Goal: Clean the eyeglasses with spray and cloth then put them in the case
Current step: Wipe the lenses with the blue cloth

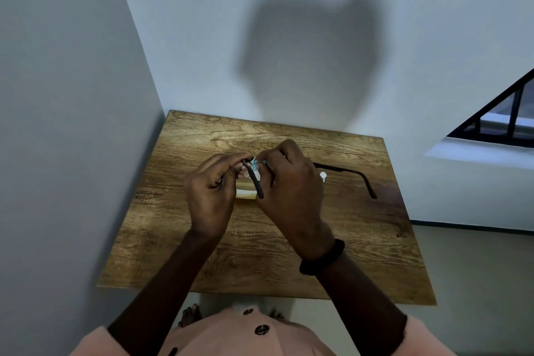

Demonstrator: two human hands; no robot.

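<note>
Both hands hold dark-framed eyeglasses (345, 170) above the middle of a wooden table (179, 246). My left hand (211, 196) pinches the left end of the frame; one temple arm hangs down between the hands. My right hand (291, 191) presses a small pale blue-white cloth (255, 166) against the frame near the left lens. The other temple arm sticks out to the right of my right hand. A pale, cream-coloured object (245, 192), perhaps the case, lies on the table under the hands, mostly hidden. A small white thing (323, 176) peeks out beside my right hand.
The table stands in a corner, with a white wall on the left and behind it. A barred window (502, 121) is at the right. A dark band (322, 257) sits on my right wrist. Bare toes show below the table's front edge.
</note>
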